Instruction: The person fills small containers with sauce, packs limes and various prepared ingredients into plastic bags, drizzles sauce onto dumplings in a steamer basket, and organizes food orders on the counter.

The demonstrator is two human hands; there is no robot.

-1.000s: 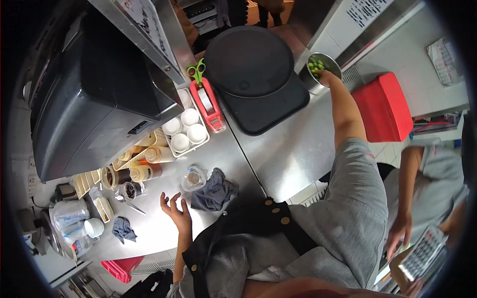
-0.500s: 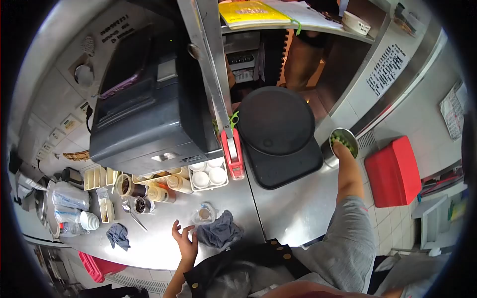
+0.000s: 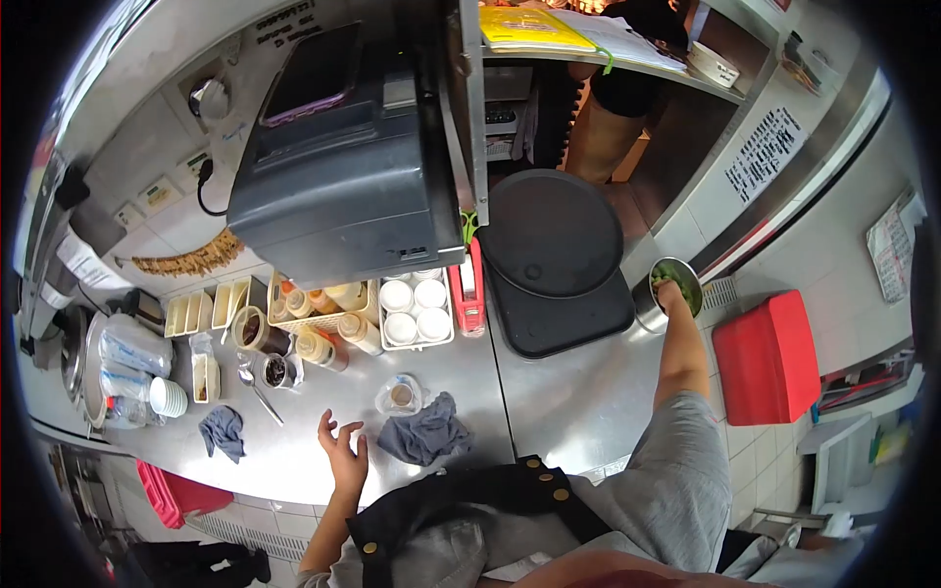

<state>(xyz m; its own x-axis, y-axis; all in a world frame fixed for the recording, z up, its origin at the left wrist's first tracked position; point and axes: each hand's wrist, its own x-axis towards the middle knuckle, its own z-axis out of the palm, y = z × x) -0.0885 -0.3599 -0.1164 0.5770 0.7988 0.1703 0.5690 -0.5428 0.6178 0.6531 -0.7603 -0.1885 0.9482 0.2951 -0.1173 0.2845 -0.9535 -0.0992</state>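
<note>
My right hand [image 3: 669, 293] reaches into a tall metal container [image 3: 651, 312] at the right end of the counter. Green pieces [image 3: 683, 278] lie inside around the fingers, whose tips are hidden, so their grip does not show. My left hand [image 3: 345, 452] hovers over the steel counter, open, its fingers apart and slightly bent, holding nothing. Just right of it lies a crumpled grey-blue cloth [image 3: 427, 431]. Behind that cloth, a small cup [image 3: 401, 395] sits in clear plastic.
Black trays [image 3: 554, 235] stand left of the container. Squeeze bottles [image 3: 321, 348], a crate of white-lidded tubs [image 3: 416, 309], a spoon [image 3: 263, 395] and a second cloth [image 3: 222, 432] line the counter below a dark printer [image 3: 333, 186]. A red bin [image 3: 767, 358] is at right. Another person's arm [image 3: 600, 137] shows behind.
The camera view has shifted. My left hand appears slightly farther left and remains open. My right hand is still in the metal container, its fingers now harder to see.
</note>
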